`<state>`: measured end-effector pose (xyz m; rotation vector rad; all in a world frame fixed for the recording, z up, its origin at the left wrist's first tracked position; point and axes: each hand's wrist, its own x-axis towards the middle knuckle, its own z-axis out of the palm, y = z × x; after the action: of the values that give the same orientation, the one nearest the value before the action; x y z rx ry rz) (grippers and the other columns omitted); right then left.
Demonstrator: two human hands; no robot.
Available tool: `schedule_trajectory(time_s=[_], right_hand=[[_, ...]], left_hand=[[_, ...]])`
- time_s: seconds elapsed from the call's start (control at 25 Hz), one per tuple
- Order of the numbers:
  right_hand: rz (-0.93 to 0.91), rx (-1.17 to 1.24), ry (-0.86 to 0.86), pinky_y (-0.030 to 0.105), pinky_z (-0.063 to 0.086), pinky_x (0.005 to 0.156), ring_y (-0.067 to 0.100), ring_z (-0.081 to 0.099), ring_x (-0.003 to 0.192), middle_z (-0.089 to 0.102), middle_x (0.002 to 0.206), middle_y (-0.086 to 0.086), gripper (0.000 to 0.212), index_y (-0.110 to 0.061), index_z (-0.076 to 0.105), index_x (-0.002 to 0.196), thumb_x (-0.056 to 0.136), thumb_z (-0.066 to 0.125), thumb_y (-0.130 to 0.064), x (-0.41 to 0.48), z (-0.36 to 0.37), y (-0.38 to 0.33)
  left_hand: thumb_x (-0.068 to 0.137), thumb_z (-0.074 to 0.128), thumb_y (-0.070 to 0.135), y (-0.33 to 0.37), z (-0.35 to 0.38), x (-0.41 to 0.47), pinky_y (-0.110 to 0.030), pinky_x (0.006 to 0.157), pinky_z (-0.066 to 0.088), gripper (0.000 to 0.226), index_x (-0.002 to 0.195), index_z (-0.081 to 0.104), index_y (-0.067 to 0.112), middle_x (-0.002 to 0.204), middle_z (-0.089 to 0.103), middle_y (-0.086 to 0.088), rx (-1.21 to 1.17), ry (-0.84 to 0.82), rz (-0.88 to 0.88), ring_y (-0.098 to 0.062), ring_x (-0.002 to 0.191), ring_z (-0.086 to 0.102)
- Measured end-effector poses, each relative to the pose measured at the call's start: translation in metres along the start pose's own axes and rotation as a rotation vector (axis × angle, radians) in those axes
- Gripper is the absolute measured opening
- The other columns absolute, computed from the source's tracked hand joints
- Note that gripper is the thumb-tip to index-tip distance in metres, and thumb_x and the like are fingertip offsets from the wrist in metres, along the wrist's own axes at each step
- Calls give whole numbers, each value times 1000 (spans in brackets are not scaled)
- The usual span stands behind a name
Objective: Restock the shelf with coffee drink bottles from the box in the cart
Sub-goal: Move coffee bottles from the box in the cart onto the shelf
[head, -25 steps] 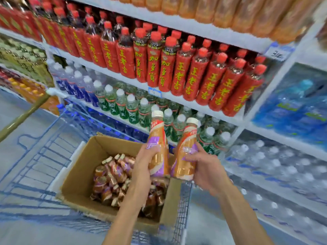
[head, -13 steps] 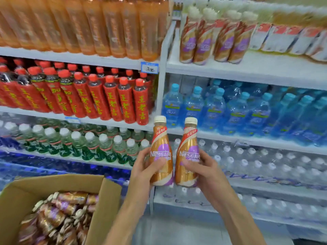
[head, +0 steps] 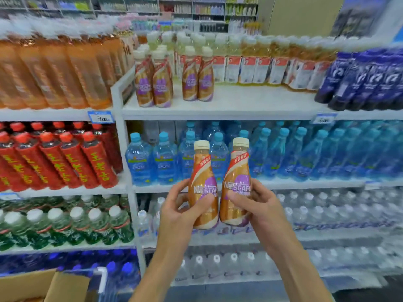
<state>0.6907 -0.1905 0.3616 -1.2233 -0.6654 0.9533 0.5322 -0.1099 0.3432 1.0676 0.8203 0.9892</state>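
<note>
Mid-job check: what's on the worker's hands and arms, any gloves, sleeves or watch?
Nothing worn shows. The left hand and right hand are bare: no gloves or rings visible. The left forearm and right forearm are uncovered to the frame's bottom edge, with no sleeve, watch or wristband.

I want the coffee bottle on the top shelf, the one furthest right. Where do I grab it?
Grab the rightmost coffee bottle round its slim upper part, just under the cap, coming from the front. It stands upright, a neighbour bottle is close against its left side, and the shelf in front is bare.
</note>
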Motion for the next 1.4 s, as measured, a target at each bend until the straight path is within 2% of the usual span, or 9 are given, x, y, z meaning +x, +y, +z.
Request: schedule_trajectory(time_s=[0.12, 0.2, 0.4, 0.56, 0.72, 0.8, 1.0, 1.24, 1.4], right_hand=[[-30, -9, -12, 17, 50, 51, 15, 72, 74, 78, 99, 11, 49, -7, 73, 110, 63, 88, -10, 21, -6, -13], [-61, -54, -15, 19, 51, 51, 17, 72, 75, 78, 100, 11, 54, -10, 73, 110, 60, 92, -11, 40, -7, -19], [-135, -98, -12, 37, 59, 83, 23, 74, 100, 78, 107, 7, 53, -13, 71, 117, 67, 87, -11, 98, 9, -39], [-193, -153, -12, 39, 62, 71, 23, 75, 96, 78, 105, 3, 54, -16, 69, 121, 70, 87, -14, 144, 34, -52], [-236, -189, -2, 56, 58, 85, 26, 74, 96, 78, 102, 0, 50, -19, 70, 117, 71, 88, -12, 185, 55, -66], [-262, -211, -14, 52, 60, 83, 26, 74, 97, 78, 103, 0, 51, -20, 70, 118, 71, 89, -12, 205, 63, -76], [-343, -229, -10, 22, 58, 65, 14, 75, 93, 78, 103, -4, 52, -20, 69, 120, 72, 89, -13, 264, 73, -100], [-376, -251, 34, 28, 57, 53, 11, 73, 90, 76, 105, -8, 57, -26, 64, 124, 74, 89, -15, 310, 66, -95], [-394, -273, 25, 19, 57, 62, 1, 70, 96, 71, 111, -12, 62, -31, 59, 121, 71, 91, -12, 329, 63, -86]], left_hand=[[67, 92, 28, 12, 18, 23, -33, 74, 61, 50, 112, 72, 22, 103, 77, -5, 23, -48, 51, -24, 94, 74], [72, 84, 23, 19, 26, 42, -38, 79, 62, 38, 108, 74, 19, 100, 78, -4, 47, -81, 70, -26, 92, 74], [68, 89, 30, 41, 26, 103, -34, 77, 60, 48, 112, 73, 19, 105, 76, -3, 64, -93, 161, -22, 96, 74], [73, 84, 26, 61, 20, 155, -22, 70, 58, 41, 112, 73, 19, 102, 76, 0, 77, -63, 231, -15, 93, 73], [80, 81, 17, 85, 20, 194, -23, 75, 59, 33, 111, 73, 20, 100, 78, 2, 94, -80, 282, -13, 94, 74], [80, 82, 16, 95, 21, 216, -27, 79, 60, 37, 115, 71, 21, 102, 78, 2, 107, -87, 309, -14, 96, 74], [77, 86, 22, 117, 37, 275, -26, 81, 59, 47, 121, 67, 25, 105, 77, 7, 206, -52, 411, -7, 98, 72], [73, 89, 18, 112, 54, 321, -21, 75, 58, 45, 106, 64, 37, 96, 77, 10, 269, -19, 459, -4, 90, 73], [74, 89, 15, 97, 53, 334, -24, 81, 58, 48, 106, 64, 40, 102, 76, 11, 286, 3, 464, -4, 96, 72]])
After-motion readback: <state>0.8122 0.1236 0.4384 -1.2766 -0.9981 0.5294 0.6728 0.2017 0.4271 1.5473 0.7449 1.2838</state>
